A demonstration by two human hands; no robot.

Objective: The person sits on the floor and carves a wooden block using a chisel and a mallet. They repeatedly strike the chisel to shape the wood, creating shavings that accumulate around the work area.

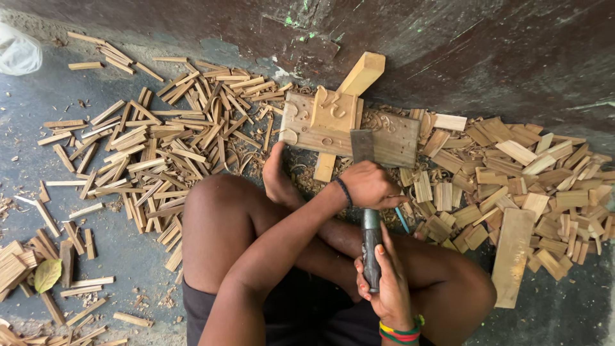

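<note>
Two hands, left hand (370, 184) and right hand (386, 282), on one chisel (368, 192)

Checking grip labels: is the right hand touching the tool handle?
Touching. The head view shows the right hand with fingers wrapped around the dark handle.

Soft, even daylight; faint shadows (edges slightly bowed); sharp.

Open floor (122, 256) at left; stick pile (160, 147), block pile (512, 186), wall (480, 57) around the board (384, 138).
</note>
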